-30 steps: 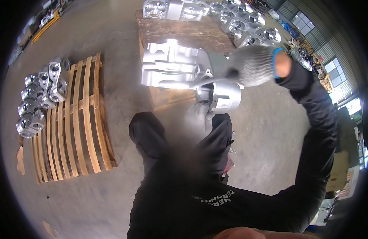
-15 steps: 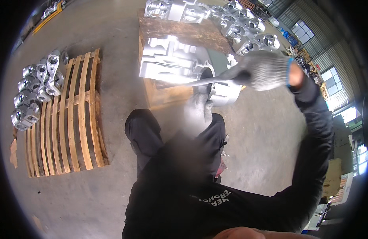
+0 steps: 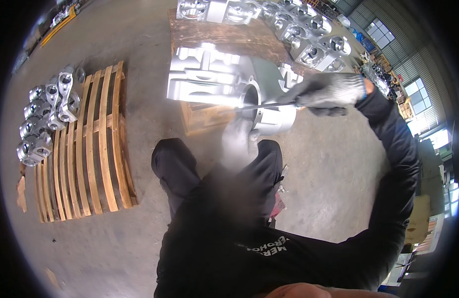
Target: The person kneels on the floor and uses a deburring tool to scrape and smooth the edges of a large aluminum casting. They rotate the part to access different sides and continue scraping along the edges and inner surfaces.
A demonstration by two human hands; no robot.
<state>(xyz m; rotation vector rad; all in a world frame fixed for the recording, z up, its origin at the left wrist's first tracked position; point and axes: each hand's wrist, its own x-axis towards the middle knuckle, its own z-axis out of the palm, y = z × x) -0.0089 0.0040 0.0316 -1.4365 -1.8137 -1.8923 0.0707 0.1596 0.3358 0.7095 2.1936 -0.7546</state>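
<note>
A large silver metal casting [image 3: 209, 74] lies on its side at the front of the wooden platform, with a round bore [image 3: 251, 97] facing me. My right hand [image 3: 329, 92], in a grey knit glove, is closed round one end of a long thin dark file [image 3: 269, 105]. The file runs leftward across the mouth of the bore. Just below the bore is my gloved left hand [image 3: 239, 141], its fingers bent together close to the file's far end and the casting's lower edge. Blur hides what those fingers grip.
Several similar castings [image 3: 301, 32] stand on the brown wooden platform [image 3: 224, 35] behind. At left, more castings [image 3: 48, 116] sit by a slatted wooden pallet [image 3: 98, 144]. My knees [image 3: 175, 154] are close to the platform. Concrete floor [image 3: 329, 198] surrounds it.
My right hand and the file have come slightly lower, and the file now lies more level across the bore. My left hand has shifted a little left and down. The view has shifted slightly.
</note>
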